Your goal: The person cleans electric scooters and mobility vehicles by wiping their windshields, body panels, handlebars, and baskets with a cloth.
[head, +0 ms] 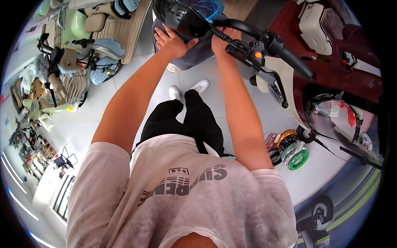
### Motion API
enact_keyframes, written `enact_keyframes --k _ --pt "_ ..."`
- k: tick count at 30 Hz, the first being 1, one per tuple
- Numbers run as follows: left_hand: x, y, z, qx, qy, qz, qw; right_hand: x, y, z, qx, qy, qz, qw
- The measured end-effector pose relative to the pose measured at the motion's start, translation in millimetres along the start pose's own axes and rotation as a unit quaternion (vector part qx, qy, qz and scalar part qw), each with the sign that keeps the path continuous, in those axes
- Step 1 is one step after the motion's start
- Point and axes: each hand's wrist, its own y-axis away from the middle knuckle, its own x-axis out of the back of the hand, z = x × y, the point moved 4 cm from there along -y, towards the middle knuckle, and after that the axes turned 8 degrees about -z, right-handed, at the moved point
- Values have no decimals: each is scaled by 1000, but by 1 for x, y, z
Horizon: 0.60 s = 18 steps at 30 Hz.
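My left hand [172, 44] lies with its fingers apart on a dark grey panel [194, 57] at the front of a scooter. It grips nothing. Against the right side of that panel, my right hand [224, 40] is partly covered by the black handlebar [245, 27] and its cables. Its fingers are hidden, so I cannot tell whether they hold anything. Above my hands is a glossy black rounded housing [173, 15] with crumpled blue plastic film [206, 9] behind it. A black brake lever [274, 80] and an orange button [258, 55] sit near the rubber grip [296, 62].
A dark red scooter [341, 83] with a clear windscreen [328, 124] stands close on my right. Coiled cable locks [291, 148] lie on the tiled floor [130, 90] below it. Beige and light-blue scooters [104, 62] stand on my left, one with a wire basket [74, 85].
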Motion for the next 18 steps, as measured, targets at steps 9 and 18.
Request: enact_keyframes --k 9,18 --pt "-2 -9 -5 -11 17 -12 1000 -29 -37 7 83 13 225 971" --pt "0 -12 -16 -47 19 -14 999 -26 -25 12 54 -138 202 968"
